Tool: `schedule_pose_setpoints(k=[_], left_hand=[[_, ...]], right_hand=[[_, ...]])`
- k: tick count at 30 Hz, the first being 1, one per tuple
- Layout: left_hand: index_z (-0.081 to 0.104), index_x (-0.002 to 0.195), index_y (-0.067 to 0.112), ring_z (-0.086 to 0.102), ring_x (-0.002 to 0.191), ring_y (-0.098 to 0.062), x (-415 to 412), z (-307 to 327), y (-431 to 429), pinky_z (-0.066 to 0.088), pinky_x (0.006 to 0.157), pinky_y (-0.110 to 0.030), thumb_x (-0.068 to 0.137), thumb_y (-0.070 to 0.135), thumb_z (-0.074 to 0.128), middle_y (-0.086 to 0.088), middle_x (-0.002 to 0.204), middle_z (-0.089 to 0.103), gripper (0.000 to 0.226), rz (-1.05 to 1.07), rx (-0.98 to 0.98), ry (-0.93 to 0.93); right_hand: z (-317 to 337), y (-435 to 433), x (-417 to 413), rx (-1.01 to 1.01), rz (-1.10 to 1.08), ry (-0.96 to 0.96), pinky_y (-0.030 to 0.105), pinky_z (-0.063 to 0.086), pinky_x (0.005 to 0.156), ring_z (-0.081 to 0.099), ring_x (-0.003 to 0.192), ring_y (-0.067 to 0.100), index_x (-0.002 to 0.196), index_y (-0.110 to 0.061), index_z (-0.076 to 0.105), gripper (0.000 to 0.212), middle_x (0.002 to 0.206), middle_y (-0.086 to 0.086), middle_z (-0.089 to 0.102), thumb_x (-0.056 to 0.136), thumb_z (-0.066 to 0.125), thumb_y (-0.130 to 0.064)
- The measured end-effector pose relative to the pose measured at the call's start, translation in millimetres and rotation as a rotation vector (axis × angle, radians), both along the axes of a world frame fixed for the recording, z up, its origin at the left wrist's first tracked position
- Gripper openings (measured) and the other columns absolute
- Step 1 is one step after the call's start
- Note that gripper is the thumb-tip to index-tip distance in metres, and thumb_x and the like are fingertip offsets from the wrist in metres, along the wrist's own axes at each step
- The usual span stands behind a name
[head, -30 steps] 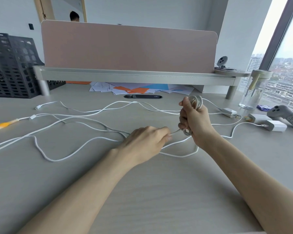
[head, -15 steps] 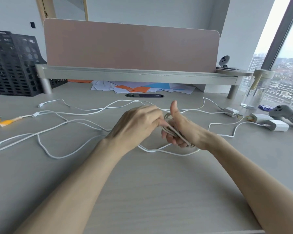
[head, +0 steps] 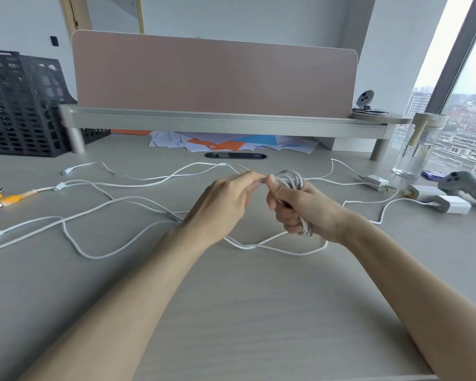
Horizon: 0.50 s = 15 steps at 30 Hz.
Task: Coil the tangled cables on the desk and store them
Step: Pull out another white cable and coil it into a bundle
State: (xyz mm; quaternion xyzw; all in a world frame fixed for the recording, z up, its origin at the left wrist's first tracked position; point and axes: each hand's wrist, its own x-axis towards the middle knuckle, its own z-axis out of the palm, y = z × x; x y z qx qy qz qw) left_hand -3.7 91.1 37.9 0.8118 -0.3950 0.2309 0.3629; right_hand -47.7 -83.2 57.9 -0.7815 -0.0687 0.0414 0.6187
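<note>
Gripping a coil of white cable [head: 291,179], the right hand [head: 302,209] sits just right of the frame's centre. Its fingers are curled round the loops, which stick out above the thumb and below the little finger. The left hand [head: 223,209] meets it from the left, with fingertips and thumb closed together on the cable at the top of the coil. Both hands are raised a little above the bench [head: 231,312].

Under the hands a slack loop [head: 286,251] lies on the bench. Whether it belongs to the coiled cable cannot be told. More loose white cables [head: 138,200] sprawl uncoiled across the middle and left of the frame, crossing one another, with two small plugs [head: 63,171] at their ends in the left middle. A yellow cable end [head: 14,198] lies at the far left edge.

At the right are white chargers [head: 456,204] with thin leads, a grey controller [head: 467,188] beside them and a clear glass jar [head: 416,152] behind. Across the upper middle runs a low shelf riser [head: 226,122] on round legs, backed by a pink divider panel [head: 215,75]. Loose white, orange and blue papers [head: 226,143] are heaped under the riser, above a dark cable grommet [head: 235,155]. A black perforated file rack [head: 19,105] stands in the upper left.
</note>
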Motion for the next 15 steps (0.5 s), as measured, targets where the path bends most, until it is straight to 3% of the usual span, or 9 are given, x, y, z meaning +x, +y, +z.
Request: schedule_pose_setpoints(k=[4,9,15], left_hand=[[0.052,0.122,0.02,0.054,0.075,-0.04,-5.9,-5.8,-5.8,0.05,0.067,-0.045,0.103,0.026,0.035,-0.005,0.08,0.057,0.026,0.113,0.166,0.041],[0.052,0.12,0.024,0.058,0.083,-0.04,-13.2,-5.9,-7.7,0.05,0.069,-0.043,0.103,0.036,0.033,-0.006,0.098,0.068,0.028,0.19,0.281,-0.008],[0.051,0.125,0.029,0.061,0.089,-0.039,-10.4,-7.5,-7.3,0.05,0.066,-0.041,0.102,0.036,0.035,-0.004,0.108,0.07,0.029,0.228,0.313,-0.072]], right_hand=[[-4.0,-1.4,7.0,0.161,-0.091,-0.099,0.02,0.029,0.039,0.025,0.043,0.012,0.09,-0.003,0.066,0.047,0.048,-0.002,0.028,0.102,0.043,-0.043],[-5.6,-8.2,14.5,0.206,-0.285,-0.174,0.021,0.034,0.041,0.032,0.041,0.013,0.084,-0.009,0.065,0.043,0.045,-0.004,0.035,0.101,0.047,-0.045],[-10.2,-3.4,13.0,0.156,-0.205,-0.162,0.024,0.035,0.042,0.029,0.045,0.016,0.078,-0.006,0.06,0.034,0.05,0.001,0.032,0.091,0.065,-0.038]])
